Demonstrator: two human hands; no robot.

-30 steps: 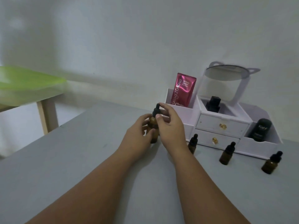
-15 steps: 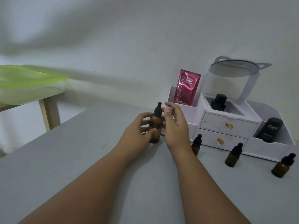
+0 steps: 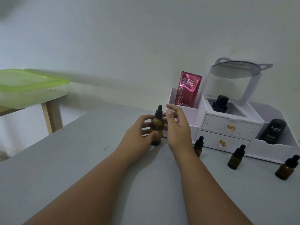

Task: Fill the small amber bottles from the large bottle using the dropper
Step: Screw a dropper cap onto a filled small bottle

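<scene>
The large amber bottle [image 3: 157, 129] stands upright on the grey table [image 3: 65, 159], its black dropper cap [image 3: 158, 112] still on. My left hand [image 3: 138, 133] wraps its body from the left. My right hand [image 3: 177, 125] hovers just to the right of the cap, fingers apart and not touching it. Three small amber bottles with black dropper caps stand to the right: the first small bottle [image 3: 199, 146] is partly behind my right wrist, the second small bottle [image 3: 235, 158] stands further right, and the third small bottle [image 3: 287, 168] is near the frame's edge.
A white drawer organiser [image 3: 227, 127] with a round mirror [image 3: 235, 70] stands at the back right, holding a pink sachet [image 3: 188, 89], a black bottle [image 3: 220, 103] and a dark tube [image 3: 272, 130]. A green-lidded box [image 3: 29, 88] sits on a wooden table at left.
My right hand has let go of the dropper cap and drawn slightly right, fingers spread. The large bottle now rests on the table in my left hand.
</scene>
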